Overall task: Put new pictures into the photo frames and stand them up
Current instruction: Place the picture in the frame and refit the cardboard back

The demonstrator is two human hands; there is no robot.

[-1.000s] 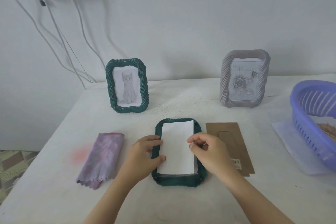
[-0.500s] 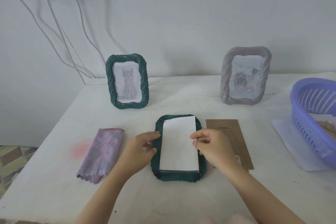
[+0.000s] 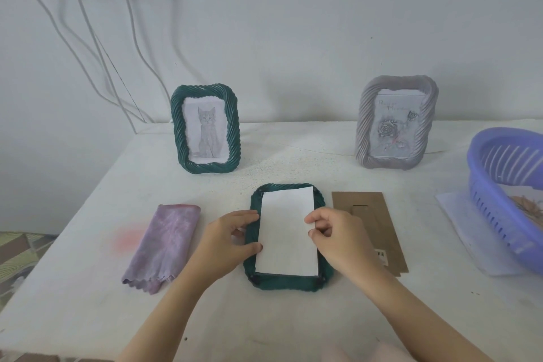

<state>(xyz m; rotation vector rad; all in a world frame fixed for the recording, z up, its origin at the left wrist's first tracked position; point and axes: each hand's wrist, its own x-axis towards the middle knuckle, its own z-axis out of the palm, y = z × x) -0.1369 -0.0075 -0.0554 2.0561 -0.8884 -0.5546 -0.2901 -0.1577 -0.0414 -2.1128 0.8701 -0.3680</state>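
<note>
A dark green photo frame point(image 3: 286, 281) lies face down on the white table in front of me. A white picture sheet point(image 3: 286, 232), blank side up, sits in its back opening. My left hand point(image 3: 226, 244) holds the frame's left edge, thumb and fingers at the sheet's left side. My right hand point(image 3: 338, 236) pinches the sheet's right edge with curled fingers. A brown cardboard backing board point(image 3: 379, 214) lies just right of the frame. Standing at the back are a green frame with a cat picture point(image 3: 205, 129) and a grey frame with a rose picture point(image 3: 395, 123).
A folded purple cloth point(image 3: 164, 244) lies left of the frame. A purple plastic basket point(image 3: 505, 185) sits at the right edge on a white sheet point(image 3: 467, 232). White cables point(image 3: 97, 38) hang down the wall at the back left.
The sheet has settled straighter into the frame's opening. My hands have barely moved at its left and right edges.
</note>
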